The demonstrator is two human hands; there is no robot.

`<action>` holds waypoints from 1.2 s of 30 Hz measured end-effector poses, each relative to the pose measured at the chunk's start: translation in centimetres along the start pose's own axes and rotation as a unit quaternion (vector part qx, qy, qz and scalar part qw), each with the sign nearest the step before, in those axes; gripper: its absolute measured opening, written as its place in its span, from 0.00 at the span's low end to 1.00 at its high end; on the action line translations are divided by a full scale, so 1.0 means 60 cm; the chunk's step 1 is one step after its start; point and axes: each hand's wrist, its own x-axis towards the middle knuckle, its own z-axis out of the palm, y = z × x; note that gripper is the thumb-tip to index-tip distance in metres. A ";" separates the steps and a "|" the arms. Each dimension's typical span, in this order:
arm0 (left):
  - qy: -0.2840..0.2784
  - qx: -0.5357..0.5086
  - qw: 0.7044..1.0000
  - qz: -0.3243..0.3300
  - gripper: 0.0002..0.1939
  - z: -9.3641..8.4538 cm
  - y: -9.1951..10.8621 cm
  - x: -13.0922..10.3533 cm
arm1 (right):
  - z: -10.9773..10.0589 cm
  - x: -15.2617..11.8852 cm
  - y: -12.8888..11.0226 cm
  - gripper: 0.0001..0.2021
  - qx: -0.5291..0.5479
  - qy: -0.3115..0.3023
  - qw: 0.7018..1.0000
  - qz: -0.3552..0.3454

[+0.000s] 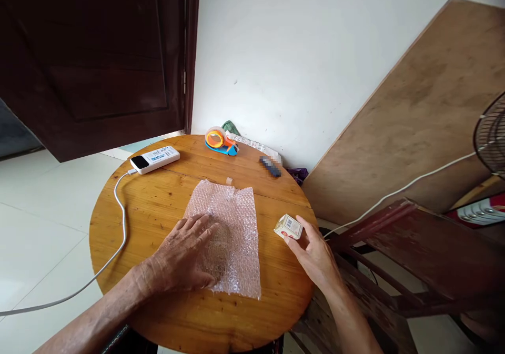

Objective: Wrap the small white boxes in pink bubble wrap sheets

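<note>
A sheet of pinkish bubble wrap [240, 238] lies on the round wooden table [150, 201]. My left hand [187, 254] rests flat on its left part, fingers stretched out. To the right of the sheet, my right hand [313, 251] grips a small white box [289, 226] between thumb and fingers. The box has a barcode label on the face turned up and red print on its side. It is close to the tabletop near the right edge; whether it touches the wood I cannot tell.
A tape dispenser [221, 141] with orange tape core stands at the back. A white power bank [155, 159] with a white cable [123, 212] lies at left. A dark, partly blurred object [270, 167] sits back right. A wooden chair [430, 254] stands to the right.
</note>
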 end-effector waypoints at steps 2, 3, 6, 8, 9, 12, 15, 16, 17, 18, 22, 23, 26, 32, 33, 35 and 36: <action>-0.017 0.007 1.000 -0.009 0.48 -0.004 0.003 0.002 | -0.004 -0.007 -0.008 0.27 -0.030 0.042 0.998 -0.040; -0.024 0.010 1.000 -0.012 0.48 -0.006 0.004 0.003 | -0.008 -0.012 -0.017 0.25 -0.041 0.057 0.996 -0.059; -0.031 0.011 0.999 -0.015 0.48 -0.010 0.007 0.005 | -0.020 -0.029 -0.058 0.17 -0.039 0.063 0.990 -0.118; -0.034 0.013 0.999 -0.015 0.48 -0.011 0.007 0.006 | -0.021 -0.042 -0.090 0.13 -0.019 0.032 0.988 -0.150; -0.038 0.015 0.999 -0.014 0.48 -0.011 0.007 0.007 | -0.017 -0.049 -0.106 0.13 -0.008 0.010 0.986 -0.166; -0.054 0.019 0.998 -0.006 0.51 -0.010 0.004 0.010 | 0.013 -0.064 -0.144 0.16 0.013 -0.072 0.977 -0.200; -0.052 0.020 0.998 0.018 0.54 -0.010 -0.004 0.016 | 0.060 -0.063 -0.169 0.22 0.005 -0.167 0.962 -0.214; -0.052 0.022 0.998 0.025 0.54 -0.010 -0.008 0.019 | 0.077 -0.059 -0.174 0.24 -0.006 -0.190 0.957 -0.220; -0.054 0.025 0.998 0.029 0.55 -0.012 -0.012 0.022 | 0.091 -0.053 -0.176 0.26 -0.022 -0.209 0.952 -0.223; -0.057 0.029 0.997 0.030 0.56 -0.014 -0.016 0.026 | 0.104 -0.046 -0.177 0.28 -0.043 -0.222 0.948 -0.225; -0.058 0.036 0.997 0.023 0.58 -0.024 -0.029 0.038 | 0.128 -0.021 -0.169 0.30 -0.135 -0.240 0.940 -0.202; -0.059 0.037 0.997 0.024 0.58 -0.027 -0.030 0.039 | 0.129 -0.018 -0.165 0.30 -0.150 -0.240 0.939 -0.196; -0.066 0.046 0.996 0.029 0.56 -0.036 -0.026 0.036 | 0.127 -0.019 -0.155 0.30 -0.167 -0.233 0.937 -0.199; -0.035 0.083 0.996 0.013 0.42 -0.052 0.009 0.032 | 0.134 -0.028 -0.149 0.31 -0.176 -0.215 0.939 -0.204; -0.034 0.084 0.996 0.020 0.41 -0.051 0.012 0.034 | 0.135 -0.028 -0.149 0.31 -0.176 -0.214 0.939 -0.204; -0.037 0.087 0.995 0.024 0.42 -0.045 0.014 0.037 | 0.137 -0.028 -0.147 0.31 -0.175 -0.210 0.940 -0.203; -0.040 0.088 0.995 0.019 0.44 -0.041 0.011 0.038 | 0.138 -0.028 -0.146 0.31 -0.174 -0.208 0.941 -0.202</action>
